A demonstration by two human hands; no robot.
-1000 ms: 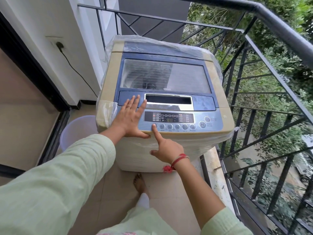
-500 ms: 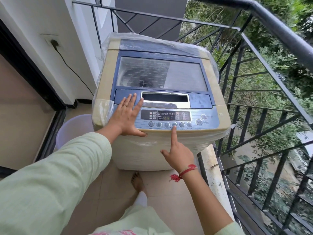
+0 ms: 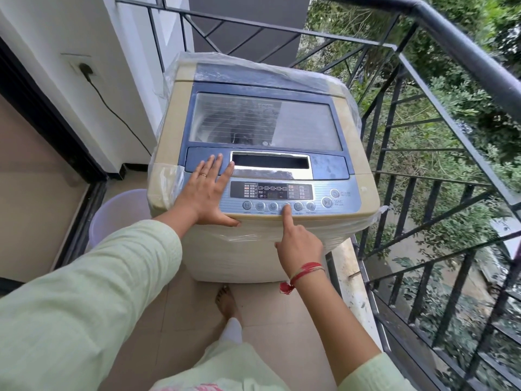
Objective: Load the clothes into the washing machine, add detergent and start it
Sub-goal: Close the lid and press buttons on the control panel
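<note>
Head view: left hand [image 3: 207, 193] flat, open on washer [image 3: 169, 131]; right hand [image 3: 300, 249] empty, index on button [image 3: 286, 206]. Risk: neighbouring button pressed, wrong setting.

Beige washing machine [image 3: 239, 255], blue-framed lid [image 3: 265, 122], pale green sleeve [image 3: 84, 292], perhaps lilac bucket [image 3: 118, 213]
</note>
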